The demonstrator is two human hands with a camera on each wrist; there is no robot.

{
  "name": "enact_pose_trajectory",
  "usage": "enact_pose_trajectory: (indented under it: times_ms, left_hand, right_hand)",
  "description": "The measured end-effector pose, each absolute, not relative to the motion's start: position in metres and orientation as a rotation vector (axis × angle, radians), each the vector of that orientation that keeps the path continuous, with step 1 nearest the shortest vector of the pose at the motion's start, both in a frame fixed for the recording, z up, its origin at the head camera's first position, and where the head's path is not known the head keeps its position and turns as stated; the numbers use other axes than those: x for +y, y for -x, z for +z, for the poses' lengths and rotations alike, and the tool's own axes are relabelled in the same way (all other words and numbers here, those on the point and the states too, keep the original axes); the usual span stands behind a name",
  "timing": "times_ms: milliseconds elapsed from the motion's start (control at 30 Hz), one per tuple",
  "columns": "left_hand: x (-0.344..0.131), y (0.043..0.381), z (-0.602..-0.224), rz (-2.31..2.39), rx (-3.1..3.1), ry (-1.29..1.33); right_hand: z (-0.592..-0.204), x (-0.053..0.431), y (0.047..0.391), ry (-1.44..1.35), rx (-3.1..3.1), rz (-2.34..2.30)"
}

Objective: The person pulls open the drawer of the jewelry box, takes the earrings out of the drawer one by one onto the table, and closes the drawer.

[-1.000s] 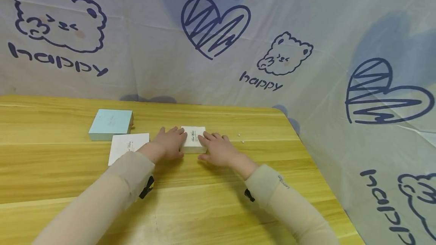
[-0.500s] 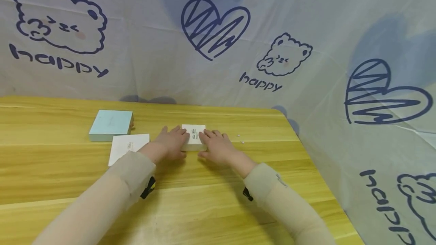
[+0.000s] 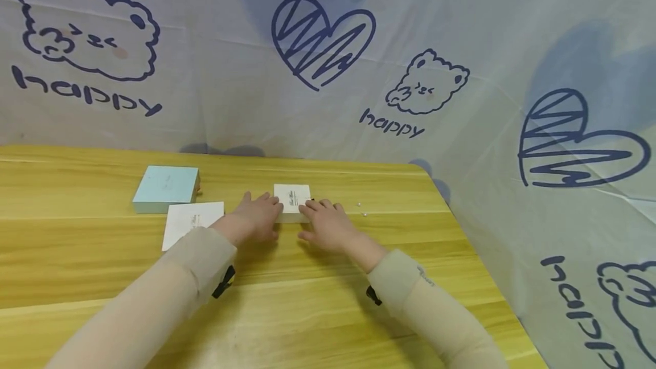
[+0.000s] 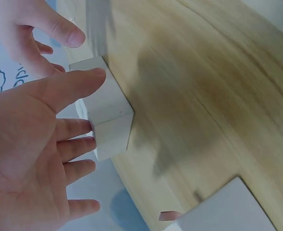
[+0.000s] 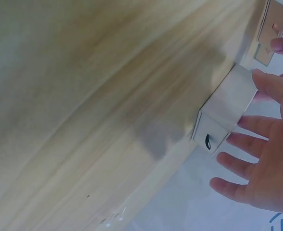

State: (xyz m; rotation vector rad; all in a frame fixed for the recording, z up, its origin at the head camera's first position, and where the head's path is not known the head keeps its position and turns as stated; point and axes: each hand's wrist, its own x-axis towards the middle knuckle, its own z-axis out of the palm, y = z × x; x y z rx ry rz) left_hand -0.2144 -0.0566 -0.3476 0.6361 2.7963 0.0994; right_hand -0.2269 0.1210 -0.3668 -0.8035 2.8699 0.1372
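Note:
A small white box (image 3: pixel 292 196) with dark printed lettering on top lies on the wooden table between my two hands. My left hand (image 3: pixel 256 218) is at its left side, the fingers fairly straight and the fingertips at its edge. In the left wrist view, the thumb overlaps the box's near face. On the right side, my right hand (image 3: pixel 330 225) spreads its fingers, with the fingertips at the box's right edge. A black loop tab (image 5: pixel 208 141) sticks out of that end of the box, seen in the right wrist view.
A pale blue box (image 3: pixel 166 184) with a brown tab on its right side stands at the back left. Before it lies a flat white square piece (image 3: pixel 187 221), partly behind my left forearm. Two tiny white beads (image 3: pixel 365 214) lie right of my right hand. A printed cloth (image 3: pixel 230 73) hangs behind the table.
The white box has shifted a little away from me, toward the table's back edge. Its black tab now shows beside my right fingers. Both hands stay nearly in place at its sides.

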Motion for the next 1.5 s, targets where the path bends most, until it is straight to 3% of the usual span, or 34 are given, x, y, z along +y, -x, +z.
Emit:
enact_pose_trajectory:
  times_ms: [833, 1500]
  left_hand:
    - [-0.06, 0.253, -0.358, 0.137, 2.805, -0.528]
    - [-0.077, 0.256, -0.339, 0.247, 2.712, -0.501]
  right_hand:
    - [-0.371, 0.107, 0.268, 0.656, 2.816, 0.168]
    - [-0.369, 0.113, 0.28, 0.664, 2.873, -0.012]
